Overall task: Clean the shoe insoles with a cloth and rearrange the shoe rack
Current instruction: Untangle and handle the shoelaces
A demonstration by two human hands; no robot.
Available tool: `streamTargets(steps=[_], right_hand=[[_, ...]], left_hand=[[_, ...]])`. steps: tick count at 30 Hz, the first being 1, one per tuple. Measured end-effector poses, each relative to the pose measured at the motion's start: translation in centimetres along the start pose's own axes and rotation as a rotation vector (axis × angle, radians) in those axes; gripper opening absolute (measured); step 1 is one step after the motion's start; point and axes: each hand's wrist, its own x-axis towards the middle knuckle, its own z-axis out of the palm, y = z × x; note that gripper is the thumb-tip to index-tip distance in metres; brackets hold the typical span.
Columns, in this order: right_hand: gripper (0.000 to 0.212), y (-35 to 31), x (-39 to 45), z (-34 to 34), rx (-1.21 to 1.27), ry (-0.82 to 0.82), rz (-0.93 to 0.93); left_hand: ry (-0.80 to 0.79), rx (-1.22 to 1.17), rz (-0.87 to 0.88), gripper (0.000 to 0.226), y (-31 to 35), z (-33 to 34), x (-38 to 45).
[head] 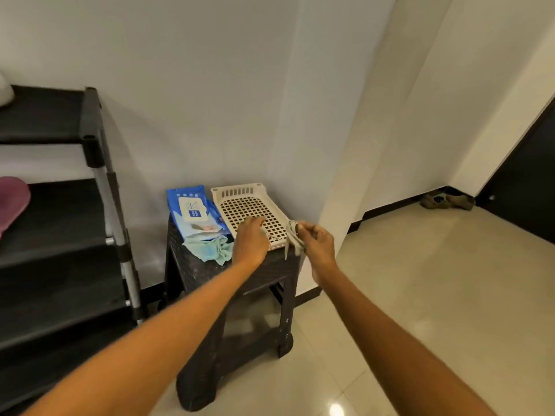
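Two hands work over a dark stool (pixel 210 271) beside the shoe rack (pixel 60 205), and by the look of things the job is at its start or in a pause between shoes. No insole shows anywhere in view, so how many have been wiped cannot be told. The right hand (pixel 319 243) pinches a pale greyish cloth or lace-like strip (pixel 292 238) between thumb and fingertips, its loose end hanging just off the stool's right edge; what exactly it is stays unclear. The left hand (pixel 250 238) rests on the near part of a cream plastic basket tray (pixel 240 195), fingers curled down onto its holed floor; whether they hold anything beneath cannot be told. A light green cloth (pixel 210 249) lies crumpled on the stool just left of that hand, and a blue pack of wet wipes (pixel 189 210) lies behind it, touching the tray's left side.

As for the rack, its dark shelves stand at the left with a pink shoe (pixel 12 202) on a middle shelf and something white at the top left corner. I judge the rearranging not yet done.

White walls meet in a corner behind the stool, the floor is glossy cream tile, a dark door stands at the far right, and a brownish pair of shoes (pixel 447 201) lies by the skirting near it
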Motion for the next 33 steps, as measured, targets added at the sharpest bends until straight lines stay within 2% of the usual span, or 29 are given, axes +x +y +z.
streamTargets(steps=[3,5,8,12,17,21,24,28,30,33], right_hand=[[0.013,1.0,3.9,-0.3,-0.148,-0.005,-0.004],[0.011,1.8,6.4,0.2,-0.218,0.01,-0.004],[0.007,2.9,9.6,2.0,-0.34,0.016,-0.001],[0.014,3.8,11.4,4.2,-0.476,-0.043,0.028],[0.015,4.1,12.6,5.1,-0.634,-0.088,0.072],[0.017,4.5,12.8,5.9,-0.8,-0.103,0.011],[0.016,5.2,12.5,6.4,-0.88,-0.078,-0.046],[0.028,4.6,12.1,6.6,-1.0,-0.131,-0.048],[0.03,4.1,11.3,6.3,-1.018,-0.147,-0.08],[0.032,3.9,10.3,5.3,-0.988,-0.078,-0.226]], left_hand=[[-0.262,0.451,0.292,0.052,-2.1,0.9,5.3],[-0.468,0.61,0.349,0.054,-2.6,1.8,7.9],[-0.647,0.697,0.383,0.051,-3.2,3.1,9.7],[-0.748,0.693,0.417,0.043,-4.3,3.8,10.3],[-0.772,0.633,0.435,0.037,-5.4,2.0,10.8],[-0.748,0.558,0.43,0.026,-6.2,1.2,10.7],[-0.661,0.543,0.459,0.026,-6.6,1.0,10.4],[-0.505,0.619,0.525,0.034,-6.8,0.8,10.1],[-0.422,0.622,0.499,0.041,-6.7,0.5,9.1],[-0.312,0.566,0.443,0.044,-6.6,0.8,7.5]])
